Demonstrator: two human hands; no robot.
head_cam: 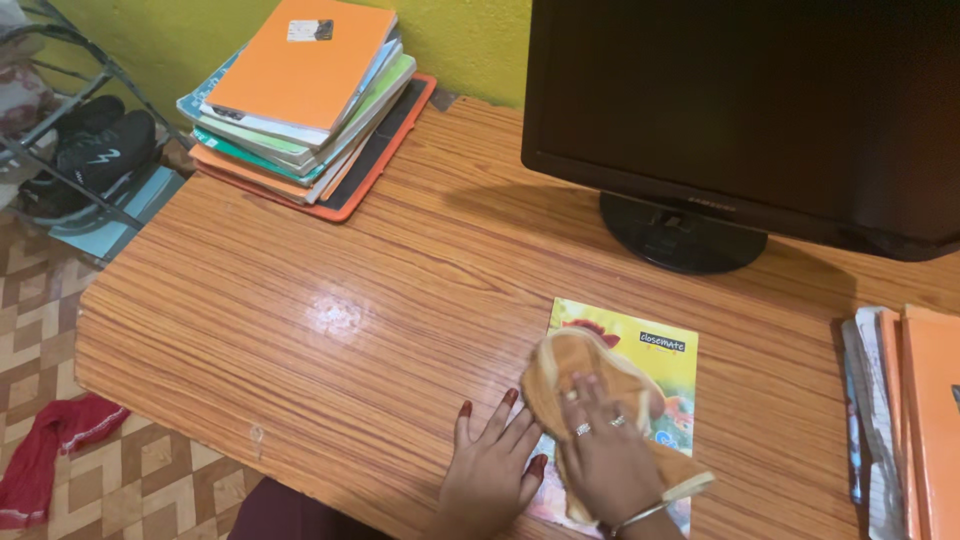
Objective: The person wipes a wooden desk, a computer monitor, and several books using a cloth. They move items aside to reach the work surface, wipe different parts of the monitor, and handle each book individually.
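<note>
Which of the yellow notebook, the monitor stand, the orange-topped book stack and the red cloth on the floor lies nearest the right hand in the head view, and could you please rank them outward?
From the right hand:
1. Yellow notebook, directly beneath the hand.
2. Monitor stand, behind it on the desk.
3. Orange-topped book stack, far left desk corner.
4. Red cloth, on the floor, off the left.

Orange cloth (580, 375) (yellow notebook (655, 350) beneath).

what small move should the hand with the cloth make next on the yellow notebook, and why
Probably sweep the orange cloth up toward the top right corner of the yellow notebook. The right hand presses it on the lower left part, while the left hand steadies the edge.
</note>
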